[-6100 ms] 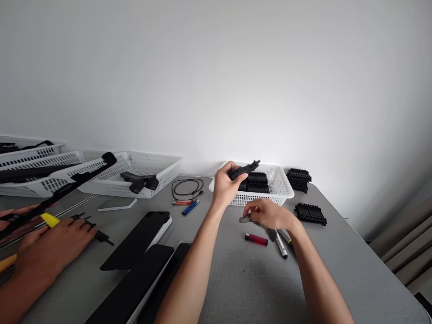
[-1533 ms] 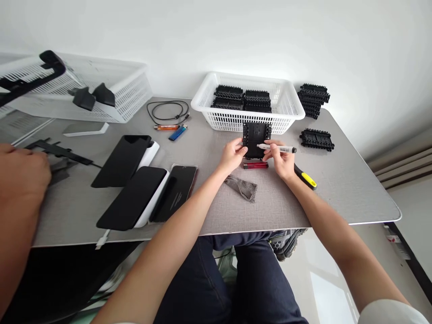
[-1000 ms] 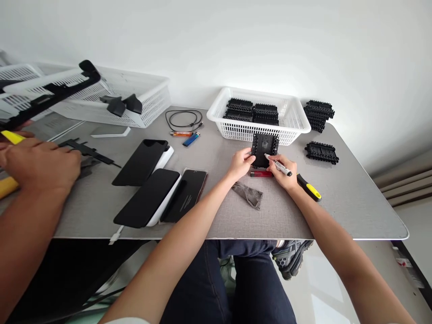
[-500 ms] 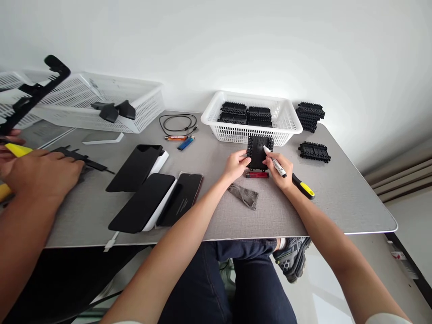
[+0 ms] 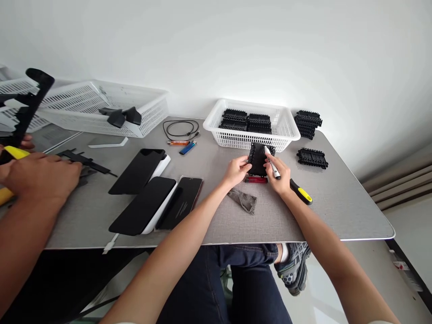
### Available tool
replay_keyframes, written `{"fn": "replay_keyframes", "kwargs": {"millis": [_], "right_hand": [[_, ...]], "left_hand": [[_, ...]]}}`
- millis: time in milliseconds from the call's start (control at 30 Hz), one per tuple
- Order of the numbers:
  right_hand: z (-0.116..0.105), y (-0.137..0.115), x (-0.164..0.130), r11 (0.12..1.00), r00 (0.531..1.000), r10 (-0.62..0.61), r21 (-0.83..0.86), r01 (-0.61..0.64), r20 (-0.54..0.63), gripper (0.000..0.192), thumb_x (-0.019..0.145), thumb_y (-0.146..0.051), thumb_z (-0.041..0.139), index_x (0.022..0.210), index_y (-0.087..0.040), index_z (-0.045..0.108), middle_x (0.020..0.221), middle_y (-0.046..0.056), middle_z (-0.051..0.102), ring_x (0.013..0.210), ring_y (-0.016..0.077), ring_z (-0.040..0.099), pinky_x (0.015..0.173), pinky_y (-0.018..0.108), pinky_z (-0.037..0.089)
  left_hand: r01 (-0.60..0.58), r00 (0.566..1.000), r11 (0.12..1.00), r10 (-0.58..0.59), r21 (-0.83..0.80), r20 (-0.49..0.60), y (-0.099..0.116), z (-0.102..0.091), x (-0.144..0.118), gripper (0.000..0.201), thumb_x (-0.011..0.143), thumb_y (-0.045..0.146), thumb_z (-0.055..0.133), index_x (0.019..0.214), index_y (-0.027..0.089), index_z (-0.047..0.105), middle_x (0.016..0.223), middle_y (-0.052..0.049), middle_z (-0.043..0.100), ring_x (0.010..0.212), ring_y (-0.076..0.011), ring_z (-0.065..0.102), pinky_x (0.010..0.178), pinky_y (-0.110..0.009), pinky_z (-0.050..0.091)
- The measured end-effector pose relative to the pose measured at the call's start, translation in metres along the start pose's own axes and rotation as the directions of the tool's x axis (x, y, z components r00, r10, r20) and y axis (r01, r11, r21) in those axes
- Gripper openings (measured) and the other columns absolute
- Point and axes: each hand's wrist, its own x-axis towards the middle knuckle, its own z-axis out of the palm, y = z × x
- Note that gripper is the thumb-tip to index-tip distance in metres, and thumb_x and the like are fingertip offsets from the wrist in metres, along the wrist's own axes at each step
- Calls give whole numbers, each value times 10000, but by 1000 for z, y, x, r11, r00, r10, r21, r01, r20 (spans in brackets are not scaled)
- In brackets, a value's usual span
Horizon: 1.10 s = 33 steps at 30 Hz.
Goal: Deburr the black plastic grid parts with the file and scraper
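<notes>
A grey table (image 5: 351, 204) spans the view, with a large white basket (image 5: 153, 101) toward its left side. A smaller white basket (image 5: 248, 140) stands beyond the person's hands, holding black ridged plates (image 5: 232, 123). Right of it sits a stack of similar plates (image 5: 308, 123), with a single plate (image 5: 312, 158) nearer the person.

The left hand (image 5: 238, 172) pinches the left edge of a black plate (image 5: 258, 159), thumb and fingers drawn close together. That plate is tilted up in front of the smaller basket, its long axis running away from the person. It lies to the right of the left hand, and to the left of and slightly beyond the right hand (image 5: 278, 174). Neither hand is clearly nearer: the left is on one edge, the right close against the opposite side.

The right hand is closed around a white marker (image 5: 273, 168), which slants up and left, its far end over the plate's upper right. Whether that end touches the surface is unclear. A grey cloth (image 5: 243, 200) and then a red lighter (image 5: 255, 180) lie below the plate.
</notes>
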Motion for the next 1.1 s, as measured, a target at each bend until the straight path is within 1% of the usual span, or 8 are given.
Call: {"fn": "replay_keyframes", "kwargs": {"millis": [367,500,633,733,800,900,1033,1100], "right_hand": [[-3,0,2,1000,1000,1,-11,-1,25,380,968,-344,456,1297,-230,608,983,95,683,870,220,666,812,392,555],[-2,1,2,1000,999,-7,-28,9,53,381,969,-344,442,1302,-245,600,1037,98,663,893,222,659,826,402,561],[-1,4,2,999,997,37,37,-35,-62,400,977,-341,411,1339,-256,555,1030,89,633,797,200,639,726,385,575],[0,8,2,998,992,58,3,-58,-116,399,957,-347,454,1331,-248,549,966,76,612,813,215,617,779,419,556],[1,11,2,997,994,61,-49,-66,-85,441,914,-363,534,1336,-235,537,955,75,602,874,235,603,825,438,537],[4,16,0,991,993,116,-64,-114,33,465,889,-364,559,1328,-212,549,1015,93,603,834,222,596,721,376,544],[6,22,-2,985,969,165,-82,-152,186,384,936,-270,418,1238,-204,645,1067,96,660,751,191,612,711,340,533],[6,25,-3,976,957,194,-138,-167,216,449,926,-215,385,1316,-211,608,1085,89,686,766,191,633,760,340,529]], "left_hand": [[-82,997,989,83,123,-2,4,-1,-2,462,792,447,669,1118,120,682,989,-141,763,877,-319,725,712,-422,613],[-34,999,997,34,75,-10,3,0,-2,530,781,474,673,1167,110,660,995,-146,762,850,-321,726,656,-432,622],[3,998,999,0,43,-68,-4,0,1,581,761,483,706,1204,113,641,1011,-156,756,871,-316,723,666,-429,621],[-15,988,999,22,45,-150,-9,-1,3,586,771,496,699,1208,112,631,1041,-170,744,927,-317,712,703,-412,613],[-24,979,999,31,39,-202,-12,-2,4,578,795,512,670,1215,117,618,1051,-165,737,918,-301,711,715,-400,605],[-7,954,998,24,58,-298,-17,-5,6,548,836,517,622,1232,140,590,1129,-158,704,890,-269,707,773,-405,588],[-3,891,990,65,138,-450,-24,-9,9,473,881,501,567,1230,182,574,1229,-147,645,1113,-289,626,993,-465,488],[-32,865,990,96,137,-492,-26,-11,11,455,889,518,548,1209,197,577,1240,-135,630,1198,-295,572,1045,-478,445]]}}
